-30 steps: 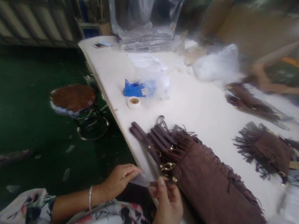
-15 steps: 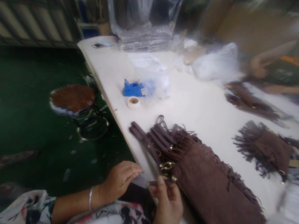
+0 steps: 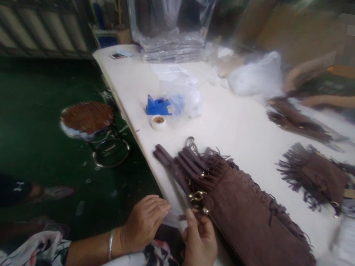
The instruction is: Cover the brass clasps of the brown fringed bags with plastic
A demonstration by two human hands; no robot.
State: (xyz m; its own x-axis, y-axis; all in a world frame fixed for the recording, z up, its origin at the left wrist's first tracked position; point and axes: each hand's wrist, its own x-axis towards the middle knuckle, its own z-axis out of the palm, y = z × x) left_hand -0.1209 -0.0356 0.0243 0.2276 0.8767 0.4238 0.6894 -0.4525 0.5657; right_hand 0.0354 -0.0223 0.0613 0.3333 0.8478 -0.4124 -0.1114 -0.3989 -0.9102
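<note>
Beside the table's near edge, my right hand (image 3: pixel 202 241) is closed in a pinch on a short brown strap (image 3: pixel 185 216) near the bag's gold hardware. My left hand (image 3: pixel 145 219), with a silver bangle at the wrist, has its fingers together on a thin translucent plastic piece (image 3: pixel 171 219), which reaches toward the strap. How the plastic and strap meet is too blurred to tell. The brown suede bag (image 3: pixel 256 232) with fringe lies flat along the table edge, right of my hands. Its folded straps (image 3: pixel 189 162) and gold clasps (image 3: pixel 198 196) point away from me.
On the white table (image 3: pixel 122 74) are a blue tape dispenser (image 3: pixel 158 106), a tape roll (image 3: pixel 158 121), clear plastic, stacked wrapped goods (image 3: pixel 174 48) and more fringed bags (image 3: pixel 318 175). A co-worker's hands (image 3: pixel 307 89) are at the far right. A round stool (image 3: pixel 88 118) stands left.
My left hand has shifted slightly right and its fingers have tilted upward. My right hand stays almost in place. Another person's leg and foot have come into view at lower left.
</note>
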